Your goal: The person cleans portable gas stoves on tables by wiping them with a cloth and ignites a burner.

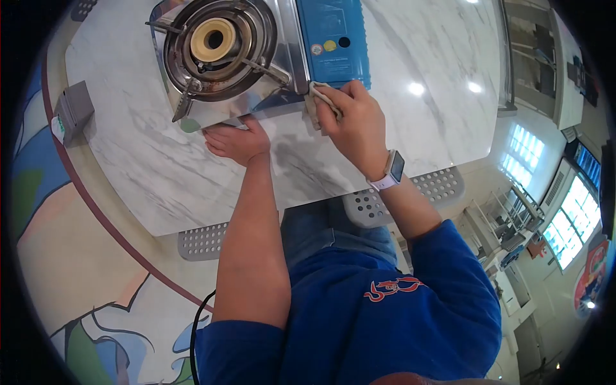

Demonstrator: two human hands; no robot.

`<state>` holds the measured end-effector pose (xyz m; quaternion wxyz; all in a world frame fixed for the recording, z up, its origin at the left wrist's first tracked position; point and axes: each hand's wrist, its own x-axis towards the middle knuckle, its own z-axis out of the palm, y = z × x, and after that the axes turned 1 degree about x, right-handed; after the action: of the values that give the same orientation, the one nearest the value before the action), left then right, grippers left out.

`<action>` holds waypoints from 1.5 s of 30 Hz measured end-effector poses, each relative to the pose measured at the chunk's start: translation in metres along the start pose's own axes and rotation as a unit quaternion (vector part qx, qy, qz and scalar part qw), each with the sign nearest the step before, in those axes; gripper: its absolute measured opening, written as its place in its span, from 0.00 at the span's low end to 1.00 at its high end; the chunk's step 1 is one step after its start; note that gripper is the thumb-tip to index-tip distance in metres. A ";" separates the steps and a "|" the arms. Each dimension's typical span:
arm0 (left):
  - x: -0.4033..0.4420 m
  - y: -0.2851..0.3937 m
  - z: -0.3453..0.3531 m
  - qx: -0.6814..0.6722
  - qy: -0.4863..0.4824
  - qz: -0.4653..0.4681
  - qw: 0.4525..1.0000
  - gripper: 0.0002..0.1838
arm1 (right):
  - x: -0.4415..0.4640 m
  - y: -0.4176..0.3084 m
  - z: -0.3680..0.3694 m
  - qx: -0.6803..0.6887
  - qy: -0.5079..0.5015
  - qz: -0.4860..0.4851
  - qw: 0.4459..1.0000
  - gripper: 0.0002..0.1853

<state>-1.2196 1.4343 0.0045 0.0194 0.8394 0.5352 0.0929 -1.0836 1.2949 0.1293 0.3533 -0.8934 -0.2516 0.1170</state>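
A portable gas stove (292, 38) stands on the marble-patterned table, with a round burner (215, 40) and a blue cover (333, 45) on its right side. My left hand (239, 141) is at the stove's front edge, thumb and fingers around the lower rim; part of the grip is hidden. My right hand (356, 122) pinches a crumpled beige cloth (317, 106) against the front corner, just below the blue cover. A watch with a pale strap (387, 181) is on my right wrist.
A grey box-like object (76, 112) sits at the table's left edge. Perforated grey stool seats (439, 185) show under the near edge of the table (308, 173). Shelving and cabinets (532, 58) stand off to the right. A black cable (194, 333) hangs beside my left sleeve.
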 end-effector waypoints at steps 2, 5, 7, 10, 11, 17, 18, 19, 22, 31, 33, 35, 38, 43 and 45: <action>0.000 0.000 0.002 -0.004 -0.001 -0.006 1.000 0.48 | 0.002 -0.002 -0.007 -0.023 -0.024 0.008 0.999 0.10; 0.000 -0.006 0.011 0.025 0.030 0.008 0.999 0.49 | 0.003 0.006 -0.016 -0.027 -0.009 0.021 0.999 0.11; 0.000 -0.006 0.009 0.032 0.045 0.016 0.998 0.50 | 0.000 0.014 -0.026 -0.008 0.015 0.053 0.998 0.11; 0.000 -0.005 0.007 0.016 0.042 0.017 0.999 0.49 | -0.003 0.021 -0.045 -0.011 0.027 0.099 0.995 0.11; 0.000 -0.006 0.007 0.018 0.040 0.016 0.999 0.48 | -0.002 0.022 -0.052 -0.010 0.037 0.124 0.992 0.11; -0.001 -0.004 0.006 0.008 0.008 0.003 1.000 0.48 | -0.001 0.034 -0.057 0.040 0.085 0.117 0.989 0.11; 0.000 -0.005 0.006 0.002 -0.006 -0.002 1.000 0.49 | -0.001 0.032 -0.053 0.049 0.086 0.111 0.989 0.11; 0.000 -0.005 0.006 -0.002 -0.005 -0.003 1.000 0.49 | -0.002 0.027 -0.046 0.049 0.064 0.111 0.990 0.11; 0.000 -0.005 0.005 -0.008 -0.008 -0.005 1.000 0.49 | -0.002 0.015 -0.031 0.056 0.020 0.119 0.991 0.11; 0.000 -0.004 0.004 0.005 -0.016 0.003 1.000 0.49 | -0.003 0.027 -0.050 0.045 0.091 0.143 0.985 0.13; 0.001 -0.004 0.004 0.002 -0.015 0.006 1.000 0.49 | -0.003 0.032 -0.046 0.017 0.092 0.125 0.988 0.12; 0.001 -0.003 0.002 0.005 -0.018 0.005 1.000 0.49 | -0.005 0.024 -0.035 0.000 0.095 0.120 0.988 0.12; 0.000 -0.005 0.007 0.012 0.007 0.009 1.000 0.48 | -0.006 0.015 -0.027 -0.021 0.086 0.130 0.988 0.11; 0.000 -0.002 0.004 0.003 0.020 0.012 1.000 0.48 | -0.006 0.011 -0.023 -0.069 0.086 0.097 0.989 0.10; 0.001 -0.001 0.002 -0.002 0.017 0.011 1.000 0.48 | -0.002 0.007 -0.024 -0.093 0.072 0.091 0.989 0.10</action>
<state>-1.2199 1.4360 0.0022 0.0105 0.8436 0.5258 0.1083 -1.0737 1.2754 0.1414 0.2740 -0.9476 -0.1527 0.0608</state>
